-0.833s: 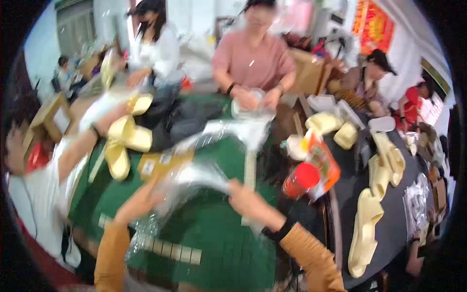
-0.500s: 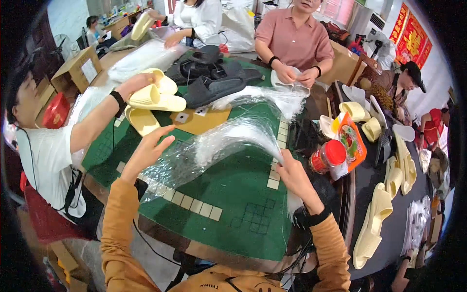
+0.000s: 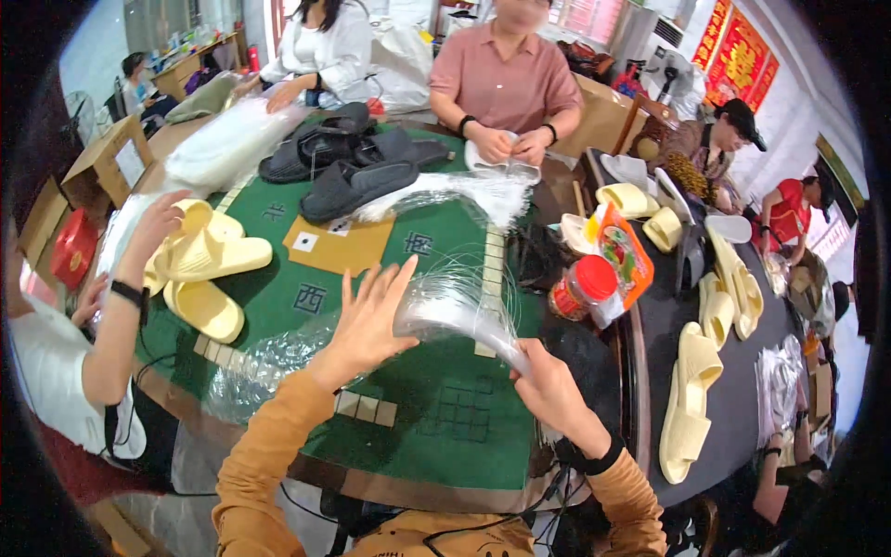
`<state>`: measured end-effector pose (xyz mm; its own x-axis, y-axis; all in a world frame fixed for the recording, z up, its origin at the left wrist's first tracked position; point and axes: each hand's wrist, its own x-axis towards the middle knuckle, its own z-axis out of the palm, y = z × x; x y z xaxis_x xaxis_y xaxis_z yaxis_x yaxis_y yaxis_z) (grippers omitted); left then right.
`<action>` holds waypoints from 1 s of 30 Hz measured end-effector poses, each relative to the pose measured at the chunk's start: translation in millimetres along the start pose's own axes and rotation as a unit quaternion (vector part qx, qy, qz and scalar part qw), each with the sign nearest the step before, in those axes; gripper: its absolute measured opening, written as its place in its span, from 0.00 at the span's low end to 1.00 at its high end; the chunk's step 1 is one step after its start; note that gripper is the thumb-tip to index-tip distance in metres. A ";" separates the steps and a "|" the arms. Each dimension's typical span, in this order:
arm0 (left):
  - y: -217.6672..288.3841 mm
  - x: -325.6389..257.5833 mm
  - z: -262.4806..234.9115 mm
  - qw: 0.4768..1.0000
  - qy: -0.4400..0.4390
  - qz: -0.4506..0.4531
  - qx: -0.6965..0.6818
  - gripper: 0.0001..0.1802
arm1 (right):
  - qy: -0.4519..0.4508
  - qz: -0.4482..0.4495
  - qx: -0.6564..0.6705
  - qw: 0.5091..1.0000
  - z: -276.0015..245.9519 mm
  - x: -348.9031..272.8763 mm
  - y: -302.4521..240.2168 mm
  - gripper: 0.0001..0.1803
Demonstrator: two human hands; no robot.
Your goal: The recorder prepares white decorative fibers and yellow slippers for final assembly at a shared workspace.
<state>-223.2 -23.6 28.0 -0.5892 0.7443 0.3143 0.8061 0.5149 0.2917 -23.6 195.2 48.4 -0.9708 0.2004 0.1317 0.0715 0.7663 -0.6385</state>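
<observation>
Worker in mustard sleeves at the green surface (image 3: 436,469), seen from above. Right hand (image 3: 555,395) closed on the narrow, gathered end of a clear plastic bundle (image 3: 459,311), black band at the wrist. Left hand (image 3: 371,316) open, fingers spread, palm side toward the plastic; from where I stand I can't tell whether it touches. Hands apart, the bundle's bright bent part between them. Loose strands fan up above the bend; a crumpled, see-through spread of it (image 3: 269,371) lies to the left, beyond the left forearm.

On the surface near the hands: short row of pale tiles (image 3: 367,408) by the left sleeve, another line of tiles behind the bundle. Past the left fingertips, a tan card (image 3: 339,246); behind that, dark slippers (image 3: 362,190) heaped together, and a second plastic bundle (image 3: 469,197) beside them. Yellow slippers (image 3: 218,265) in a pile at left; a co-worker's hand (image 3: 158,223) just by them, contact unclear.

Right side: red-lidded jar (image 3: 583,288) next to an orange package (image 3: 626,255). Further right, a black surface (image 3: 608,473) carries more yellow slippers in a line. Across, a person in pink has both hands on a pale slipper (image 3: 501,165).
</observation>
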 end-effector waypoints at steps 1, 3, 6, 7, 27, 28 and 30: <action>0.7 8.5 4.2 0.993 -0.020 -0.032 -0.110 0.61 | 0.000 -0.014 0.020 1.000 -4.0 -4.6 -0.6 0.22; 8.3 16.1 5.7 0.964 -0.032 -0.120 -0.234 0.49 | 0.000 -0.039 0.047 0.998 -5.4 -11.1 5.8 0.24; -0.8 15.7 12.2 0.991 0.083 0.052 -0.088 0.32 | -0.007 -0.033 0.014 0.999 -2.1 -15.1 22.9 0.24; -0.1 16.8 14.7 0.989 0.113 0.059 -0.070 0.19 | 0.000 -0.027 -0.004 1.000 -0.2 -13.5 29.3 0.23; 8.5 7.1 -10.6 0.984 0.157 0.078 -0.006 0.10 | -0.158 -0.028 0.020 0.987 16.3 88.9 -46.5 0.54; 3.6 6.7 -11.0 0.985 0.158 0.075 -0.003 0.10 | -0.160 -0.032 0.021 0.986 24.0 89.8 -49.0 0.54; -9.5 3.8 -9.4 0.993 0.090 0.066 0.031 0.24 | -0.213 0.103 0.167 0.957 38.7 91.8 -47.1 0.33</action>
<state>-233.6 -29.7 34.9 -0.4747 0.7211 0.5048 0.8751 0.4480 0.1830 -125.0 153.9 61.2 -0.9544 0.0038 -0.2984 0.2628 0.4845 -0.8344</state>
